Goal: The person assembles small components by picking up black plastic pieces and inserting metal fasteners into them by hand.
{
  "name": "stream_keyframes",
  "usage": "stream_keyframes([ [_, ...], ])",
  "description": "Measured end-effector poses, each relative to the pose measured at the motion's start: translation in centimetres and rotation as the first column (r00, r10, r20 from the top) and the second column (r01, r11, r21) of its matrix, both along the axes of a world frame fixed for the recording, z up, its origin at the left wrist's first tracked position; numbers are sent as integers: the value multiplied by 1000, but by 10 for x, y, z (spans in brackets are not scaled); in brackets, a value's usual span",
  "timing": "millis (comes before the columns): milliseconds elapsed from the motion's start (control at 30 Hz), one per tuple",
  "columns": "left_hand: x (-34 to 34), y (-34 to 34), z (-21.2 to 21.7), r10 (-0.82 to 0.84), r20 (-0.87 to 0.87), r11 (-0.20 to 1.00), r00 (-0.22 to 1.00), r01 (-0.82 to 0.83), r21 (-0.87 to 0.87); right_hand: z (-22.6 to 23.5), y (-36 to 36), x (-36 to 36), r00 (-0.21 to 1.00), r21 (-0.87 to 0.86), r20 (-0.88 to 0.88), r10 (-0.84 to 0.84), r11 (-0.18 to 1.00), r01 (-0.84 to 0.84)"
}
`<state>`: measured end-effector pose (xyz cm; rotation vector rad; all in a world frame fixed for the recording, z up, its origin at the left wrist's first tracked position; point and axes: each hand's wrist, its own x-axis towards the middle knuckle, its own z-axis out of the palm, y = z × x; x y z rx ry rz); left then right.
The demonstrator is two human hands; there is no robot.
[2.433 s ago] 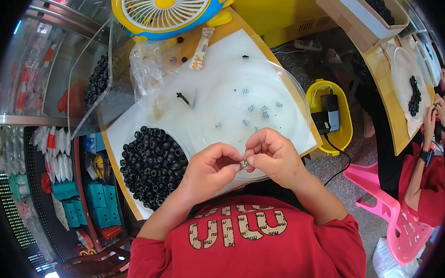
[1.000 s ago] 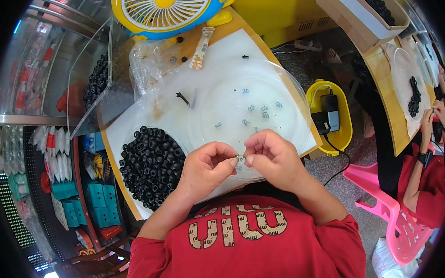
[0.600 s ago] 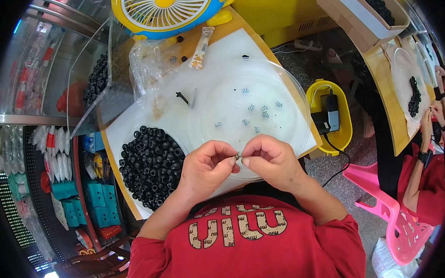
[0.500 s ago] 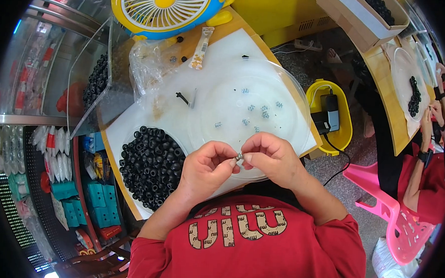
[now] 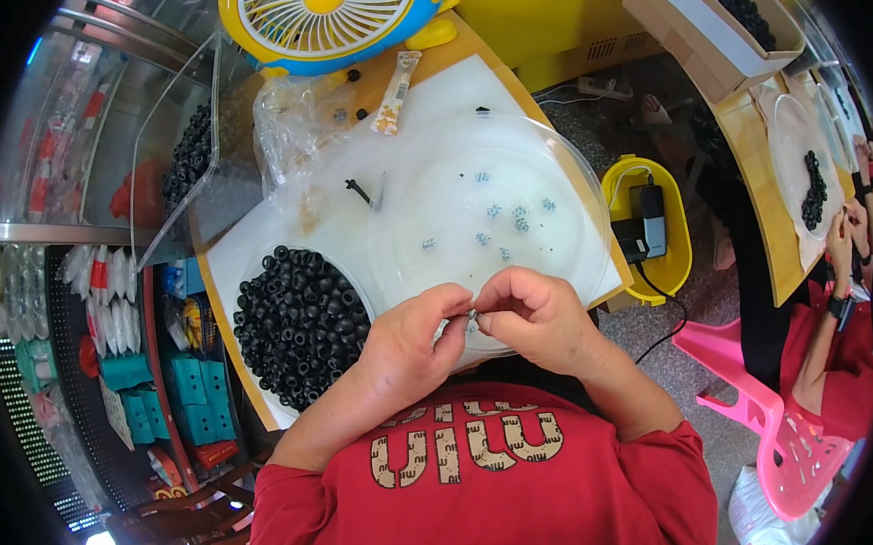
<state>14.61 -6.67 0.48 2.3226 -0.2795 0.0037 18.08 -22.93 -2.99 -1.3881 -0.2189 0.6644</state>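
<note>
My left hand (image 5: 412, 338) and my right hand (image 5: 537, 321) meet fingertip to fingertip over the near rim of a clear round plastic tray (image 5: 600, 207). Thumbs and forefingers of both are pinched about a small shiny metal piece (image 5: 472, 318), mostly hidden by the fingers and too small to name. Several tiny silvery-blue pieces (image 5: 521, 218) lie scattered in little clusters on the tray. Beside my left wrist, a shallow round container holds a heap of black, bead-like parts (image 5: 298, 325) with holes.
Beyond the tray lie a black stick-like piece (image 5: 358, 191), a crumpled clear bag (image 5: 285, 134), a slim wrapper (image 5: 396, 93) and a yellow-blue fan (image 5: 323, 24). A yellow bin (image 5: 686, 254) stands right of the table. Further right, another person's hands (image 5: 847, 232) work near black parts.
My left forefinger has stretched toward my right fingertips and the left hand has turned slightly. The small metal piece sits a little lower between my fingers.
</note>
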Motion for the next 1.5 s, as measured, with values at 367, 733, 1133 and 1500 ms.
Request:
stream_keyframes([
  [367, -1, 11, -13, -38, -604, 709, 796, -404, -578, -7, 3, -1, 641, -130, 766, 50, 989, 77],
  [733, -3, 7, -13, 2, -496, 821, 869, -284, -495, 4, 2, -2, 994, -100, 106, -37, 994, 48],
  [1133, 8, 21, -14, -256, -742, 406, 620, -628, -664, 2, -1, 2, 861, -84, 508, -21, 994, 74],
  [1500, 6, 17, -16, -244, -735, 444, 632, -602, -664, -1, 2, 1, 810, -102, 587, 10, 993, 62],
])
